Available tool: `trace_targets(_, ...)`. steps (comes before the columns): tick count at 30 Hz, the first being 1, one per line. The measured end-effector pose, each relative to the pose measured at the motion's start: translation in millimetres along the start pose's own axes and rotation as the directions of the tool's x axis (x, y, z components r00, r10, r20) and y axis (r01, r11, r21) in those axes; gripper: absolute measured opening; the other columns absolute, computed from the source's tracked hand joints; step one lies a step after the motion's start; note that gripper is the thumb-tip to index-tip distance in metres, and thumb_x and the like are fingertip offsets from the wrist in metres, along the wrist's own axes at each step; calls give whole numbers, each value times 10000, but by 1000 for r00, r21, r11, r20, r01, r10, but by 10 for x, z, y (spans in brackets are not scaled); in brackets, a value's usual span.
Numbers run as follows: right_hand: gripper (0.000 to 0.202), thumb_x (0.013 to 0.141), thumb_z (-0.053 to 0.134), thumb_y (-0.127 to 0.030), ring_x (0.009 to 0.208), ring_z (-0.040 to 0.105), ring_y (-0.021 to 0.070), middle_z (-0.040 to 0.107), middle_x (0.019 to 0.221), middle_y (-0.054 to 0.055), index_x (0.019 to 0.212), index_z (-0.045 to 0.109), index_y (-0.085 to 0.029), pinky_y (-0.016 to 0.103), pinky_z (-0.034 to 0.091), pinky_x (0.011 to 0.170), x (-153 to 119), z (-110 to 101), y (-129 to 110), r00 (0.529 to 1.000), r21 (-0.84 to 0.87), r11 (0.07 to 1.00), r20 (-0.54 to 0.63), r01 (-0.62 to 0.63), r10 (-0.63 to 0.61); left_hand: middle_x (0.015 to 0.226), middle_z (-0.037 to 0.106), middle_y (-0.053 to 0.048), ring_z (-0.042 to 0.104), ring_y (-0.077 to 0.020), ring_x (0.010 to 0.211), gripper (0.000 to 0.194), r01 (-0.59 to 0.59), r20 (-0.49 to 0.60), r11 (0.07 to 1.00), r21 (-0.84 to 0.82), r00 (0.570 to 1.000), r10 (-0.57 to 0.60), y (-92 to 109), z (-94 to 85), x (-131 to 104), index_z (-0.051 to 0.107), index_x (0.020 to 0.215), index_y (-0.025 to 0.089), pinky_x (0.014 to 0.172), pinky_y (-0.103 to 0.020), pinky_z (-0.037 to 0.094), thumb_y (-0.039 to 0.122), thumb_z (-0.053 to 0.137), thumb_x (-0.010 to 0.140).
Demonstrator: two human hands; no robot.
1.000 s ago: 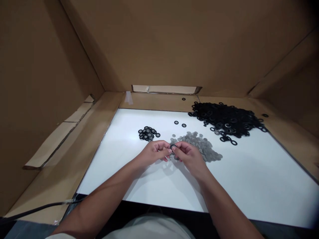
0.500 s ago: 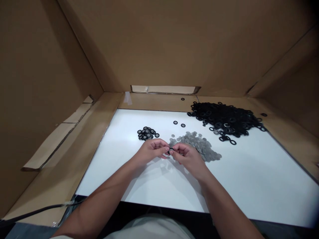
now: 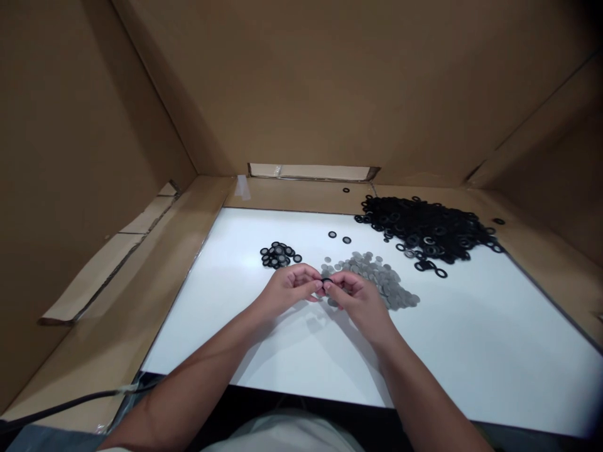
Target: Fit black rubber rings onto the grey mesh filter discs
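1. A small black ring (image 3: 326, 279) sits between the fingertips of both hands, its lower edge covered by the thumbs; whether a disc fills it is too small to tell.
2. The left hand (image 3: 292, 287) pinches the ring's left side, fingers curled and narrow.
3. The right hand (image 3: 362, 300) pinches its other side, thumb and fingers close together.
4. Just behind and right of the fingertips, loose grey discs (image 3: 392, 284) spread in a heap.
5. Beyond the left fingers lies a cluster of grey-centred rings (image 3: 279, 253).
6. Farther beyond the right fingers rises a large pile of black rings (image 3: 424, 226).
7. Below the fingers stretches a white board (image 3: 198, 326); cardboard walls (image 3: 301, 81) stand well beyond and to both sides.
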State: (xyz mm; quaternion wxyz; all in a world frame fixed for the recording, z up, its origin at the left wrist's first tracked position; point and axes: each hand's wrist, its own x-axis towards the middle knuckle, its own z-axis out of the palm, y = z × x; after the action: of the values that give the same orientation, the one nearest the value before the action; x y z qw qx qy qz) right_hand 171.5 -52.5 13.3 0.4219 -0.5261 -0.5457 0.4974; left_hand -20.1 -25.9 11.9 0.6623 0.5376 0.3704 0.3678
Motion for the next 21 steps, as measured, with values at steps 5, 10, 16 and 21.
trace_targets(5, 267, 813, 743, -454, 686, 577, 170, 687, 780, 42, 837, 701, -191, 286, 437, 574, 7, 51, 13, 999, 10, 1000, -51, -11, 11, 805, 694, -29, 703, -156, 770, 287, -1, -49, 1000, -5, 999, 0, -9, 39, 14, 656, 913, 139, 741, -302, 601, 382, 769, 809)
trace_targets(10, 323, 817, 736, -512, 596, 539, 146, 688, 753, 30, 870, 682, -198, 285, 435, 550, 2, 99, 18, 995, 146, 989, -100, -11, 26, 815, 702, -19, 704, -163, 828, 285, -31, -108, 992, -119, 994, 18, -59, 114, 20, 663, 917, 153, 770, -313, 609, 383, 783, 800)
trace_targets(16, 291, 840, 713, -483, 617, 535, 147, 673, 751, 27, 850, 687, -193, 281, 436, 567, -1, 44, -1, 1000, 91, 996, -12, -9, 10, 848, 742, -48, 710, -172, 778, 318, -37, -44, 997, -62, 998, 34, -72, 32, 24, 716, 979, 145, 703, -296, 596, 395, 789, 798)
trace_targets(21, 229, 846, 699, -418, 645, 545, 155, 679, 767, 33, 829, 683, -190, 289, 439, 578, 3, 16, -3, 1000, -13, 1000, -22, 5, -5, 789, 741, -45, 700, -148, 750, 252, -70, -58, 998, -3, 996, 69, -83, 22, 23, 730, 910, 134, 751, -276, 572, 367, 774, 821)
